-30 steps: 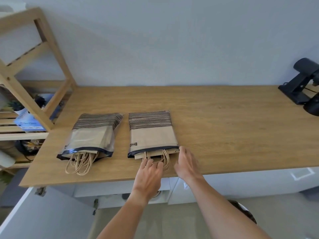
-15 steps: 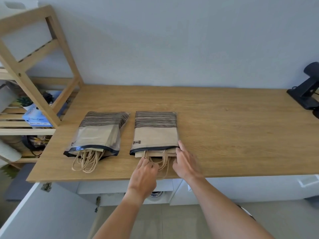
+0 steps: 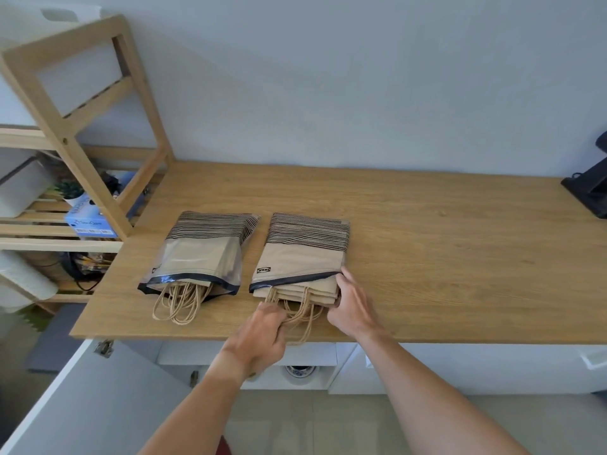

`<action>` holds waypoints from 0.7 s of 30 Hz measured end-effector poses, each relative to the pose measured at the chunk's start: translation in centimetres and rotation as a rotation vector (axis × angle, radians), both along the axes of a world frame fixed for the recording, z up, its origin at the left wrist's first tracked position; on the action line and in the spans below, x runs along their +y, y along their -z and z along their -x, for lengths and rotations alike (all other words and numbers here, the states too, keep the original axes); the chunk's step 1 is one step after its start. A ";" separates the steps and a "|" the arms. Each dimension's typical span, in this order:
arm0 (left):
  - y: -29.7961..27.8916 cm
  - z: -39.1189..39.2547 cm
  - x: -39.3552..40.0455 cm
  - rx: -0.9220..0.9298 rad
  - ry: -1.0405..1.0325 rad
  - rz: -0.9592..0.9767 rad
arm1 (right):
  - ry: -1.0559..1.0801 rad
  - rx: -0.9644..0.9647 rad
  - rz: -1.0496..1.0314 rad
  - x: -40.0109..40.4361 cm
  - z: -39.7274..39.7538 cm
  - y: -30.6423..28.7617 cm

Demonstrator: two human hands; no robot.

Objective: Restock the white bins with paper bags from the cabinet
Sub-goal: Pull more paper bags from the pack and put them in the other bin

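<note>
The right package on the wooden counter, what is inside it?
A stack of folded paper bags; their tops and handles stick out at the near end. The left hand grips the handles. The lower bags are covered, so their number cannot be told.

A wooden worktop point(image 3: 427, 257) runs along a pale grey wall point(image 3: 328, 77). At its left end stands a slatted wooden shelf point(image 3: 82, 103) holding a blue box point(image 3: 88, 221), with 1 small green plant point(image 3: 69, 190) behind the box. Dark cables point(image 3: 78, 270) lie on a lower level. A black device point(image 3: 591, 188) sits at the worktop's far right edge, partly cut off.
</note>
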State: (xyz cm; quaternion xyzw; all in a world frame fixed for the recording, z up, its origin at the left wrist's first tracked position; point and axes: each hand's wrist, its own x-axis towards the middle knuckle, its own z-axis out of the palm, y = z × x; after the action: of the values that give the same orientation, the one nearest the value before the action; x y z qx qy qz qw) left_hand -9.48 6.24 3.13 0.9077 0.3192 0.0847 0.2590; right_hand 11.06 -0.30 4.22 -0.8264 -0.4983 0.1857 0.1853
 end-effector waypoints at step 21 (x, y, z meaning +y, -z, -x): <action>-0.7 -2.1 -3.2 -0.371 0.078 0.003 | -0.554 -0.598 0.132 3.1 -0.3 1.1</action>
State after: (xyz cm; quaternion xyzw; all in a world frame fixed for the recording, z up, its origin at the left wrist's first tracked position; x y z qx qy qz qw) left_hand -7.40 3.03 3.84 0.8877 0.2306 0.2399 0.3181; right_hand 11.38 2.79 3.12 -0.6887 -0.7208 0.0120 -0.0779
